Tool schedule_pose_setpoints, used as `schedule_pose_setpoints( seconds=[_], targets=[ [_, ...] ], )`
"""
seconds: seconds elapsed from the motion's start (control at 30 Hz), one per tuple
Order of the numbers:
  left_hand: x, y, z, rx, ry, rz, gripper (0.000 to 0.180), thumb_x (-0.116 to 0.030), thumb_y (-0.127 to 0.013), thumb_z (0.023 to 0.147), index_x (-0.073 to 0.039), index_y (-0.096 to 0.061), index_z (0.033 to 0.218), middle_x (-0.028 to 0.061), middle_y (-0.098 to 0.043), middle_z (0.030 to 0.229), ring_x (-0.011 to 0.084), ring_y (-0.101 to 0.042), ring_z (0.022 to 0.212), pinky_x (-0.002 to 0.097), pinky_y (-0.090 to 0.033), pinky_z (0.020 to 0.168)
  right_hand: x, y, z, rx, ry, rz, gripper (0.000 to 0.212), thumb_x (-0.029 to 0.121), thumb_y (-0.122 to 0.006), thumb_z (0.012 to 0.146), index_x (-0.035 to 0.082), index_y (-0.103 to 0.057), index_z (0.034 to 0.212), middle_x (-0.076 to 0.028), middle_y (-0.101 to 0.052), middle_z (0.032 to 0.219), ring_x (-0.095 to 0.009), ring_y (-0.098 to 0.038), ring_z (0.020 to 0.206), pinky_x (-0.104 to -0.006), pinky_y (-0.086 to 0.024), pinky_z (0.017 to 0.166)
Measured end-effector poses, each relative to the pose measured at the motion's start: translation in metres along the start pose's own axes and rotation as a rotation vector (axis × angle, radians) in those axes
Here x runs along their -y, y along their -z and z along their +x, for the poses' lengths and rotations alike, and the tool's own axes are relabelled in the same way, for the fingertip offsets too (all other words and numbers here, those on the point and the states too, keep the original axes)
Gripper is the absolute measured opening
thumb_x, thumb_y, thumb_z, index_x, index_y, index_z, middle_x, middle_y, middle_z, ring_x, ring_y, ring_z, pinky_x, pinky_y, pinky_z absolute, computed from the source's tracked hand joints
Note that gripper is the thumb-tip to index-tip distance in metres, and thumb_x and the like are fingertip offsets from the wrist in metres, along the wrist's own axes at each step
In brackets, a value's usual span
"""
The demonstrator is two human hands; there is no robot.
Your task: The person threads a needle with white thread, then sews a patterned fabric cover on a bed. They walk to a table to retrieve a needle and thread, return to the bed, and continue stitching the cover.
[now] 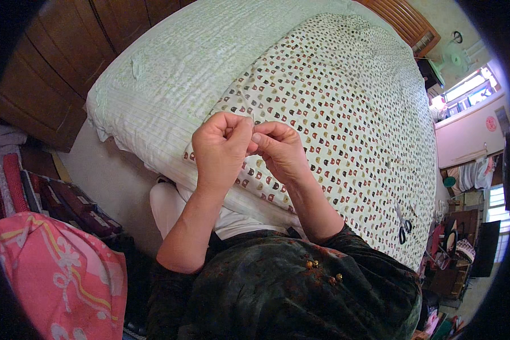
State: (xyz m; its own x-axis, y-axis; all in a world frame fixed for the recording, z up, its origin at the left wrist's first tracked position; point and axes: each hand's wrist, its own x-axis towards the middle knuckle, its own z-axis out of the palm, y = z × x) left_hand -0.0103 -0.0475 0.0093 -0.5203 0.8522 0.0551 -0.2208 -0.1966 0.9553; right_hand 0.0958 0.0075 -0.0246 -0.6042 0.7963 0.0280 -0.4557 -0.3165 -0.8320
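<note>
My left hand and my right hand meet at their fingertips above the near part of a patterned cloth. Both are closed in a pinch, thumb against fingers. From the spot where they meet, a thin, dark needle sticks upward by the tip of the right fingers, beside the left thumb. Whatever the left fingers pinch is hidden or too fine to make out. The cloth is white with small cat-head prints in red, black and tan, and lies spread over a pale green quilted bedcover.
Black-handled scissors lie on the cloth at the right. A pink patterned towel hangs at the lower left near dark red folded items. Brown wooden doors stand at the far left. Furniture and clutter line the right side.
</note>
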Motion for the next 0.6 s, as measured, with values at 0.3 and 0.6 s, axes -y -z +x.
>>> schedule_pose_setpoints(
  seconds=[0.3,0.6],
  targets=[
    [-0.0012,0.0005,-0.0020,-0.011,0.007,-0.008,0.011,-0.008,-0.056,0.079,-0.002,-0.054,0.070,0.0034,-0.056,0.057,0.0064,-0.052,0.046,0.0170,-0.040,0.041,-0.0019,0.0009,0.0001,0.012,-0.004,-0.009,0.009,0.004,-0.058,0.078,-0.003,-0.058,0.084,-0.009,-0.060,0.073,-0.015,-0.059,0.063,-0.0257,-0.049,0.060],
    [0.0001,0.0023,-0.0026,-0.024,0.024,-0.041,0.010,-0.007,-0.056,0.079,-0.001,-0.054,0.071,0.0036,-0.056,0.057,0.0070,-0.052,0.046,0.0170,-0.040,0.041,-0.0014,-0.0033,-0.0001,0.013,-0.018,0.014,0.009,0.004,-0.056,0.079,-0.003,-0.058,0.085,-0.009,-0.060,0.072,-0.016,-0.059,0.063,-0.0259,-0.049,0.060]
  ],
)
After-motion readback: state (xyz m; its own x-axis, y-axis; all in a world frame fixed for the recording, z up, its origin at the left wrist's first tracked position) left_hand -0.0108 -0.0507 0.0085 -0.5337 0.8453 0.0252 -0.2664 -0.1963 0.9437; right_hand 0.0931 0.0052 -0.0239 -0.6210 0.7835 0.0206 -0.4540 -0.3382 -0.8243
